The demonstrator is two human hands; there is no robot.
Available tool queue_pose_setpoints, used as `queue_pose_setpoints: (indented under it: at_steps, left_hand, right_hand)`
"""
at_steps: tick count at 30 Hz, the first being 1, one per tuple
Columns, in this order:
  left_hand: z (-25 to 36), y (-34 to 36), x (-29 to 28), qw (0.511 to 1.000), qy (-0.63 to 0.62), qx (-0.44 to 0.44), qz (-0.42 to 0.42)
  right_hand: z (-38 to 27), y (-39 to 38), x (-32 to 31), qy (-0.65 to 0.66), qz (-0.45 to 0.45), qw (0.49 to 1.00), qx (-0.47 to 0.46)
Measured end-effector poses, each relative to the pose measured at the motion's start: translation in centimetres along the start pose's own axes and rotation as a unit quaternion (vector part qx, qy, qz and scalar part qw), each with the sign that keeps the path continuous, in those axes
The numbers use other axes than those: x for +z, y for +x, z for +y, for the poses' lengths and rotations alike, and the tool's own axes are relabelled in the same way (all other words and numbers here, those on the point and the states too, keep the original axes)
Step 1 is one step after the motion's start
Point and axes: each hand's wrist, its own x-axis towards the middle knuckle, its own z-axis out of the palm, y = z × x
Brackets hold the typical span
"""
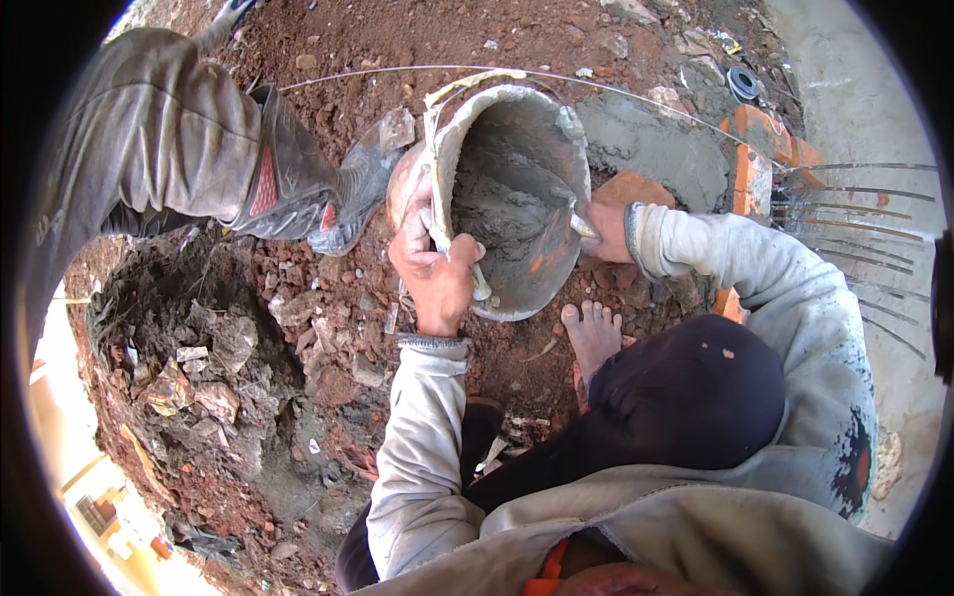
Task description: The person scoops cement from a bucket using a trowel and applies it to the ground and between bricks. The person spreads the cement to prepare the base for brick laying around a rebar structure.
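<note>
A mortar-crusted bucket (574,129) tilts between my hands, its mouth facing me. Wet grey mortar (497,214) coats its inside and lies in its bottom. With its fingers wrapped over the left rim, my left hand (434,268) is closed on the bucket. On the opposite side, my right hand (605,234) closes round the right rim; part of its fingers is hidden. Beyond the bucket on the right, a patch of wet mortar (661,149) lies spread on the ground.
Another person's leg (159,129) and boot (358,189) stand close at the left. A string (397,69) stretches across the far side towards orange bricks (752,179). Steel rods (865,209) stick out at the right. Rubble and a dark hollow (199,298) lie at the left.
</note>
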Motion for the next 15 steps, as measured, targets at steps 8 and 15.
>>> queue_pose_setpoints:
  at_steps: [8, 15]
  left_hand:
    - [-0.9, 0.7, -2.8, 0.998, -0.05, -0.006, 0.041]
    - [-0.5, 1.2, -3.3, 1.0, -0.005, 0.005, 0.02]
  right_hand:
    - [-2.4, -1.4, 5.0, 0.389, -0.137, 0.911, -0.005]
    - [-4.8, -0.2, 5.8, 0.581, -0.216, 0.784, -0.032]
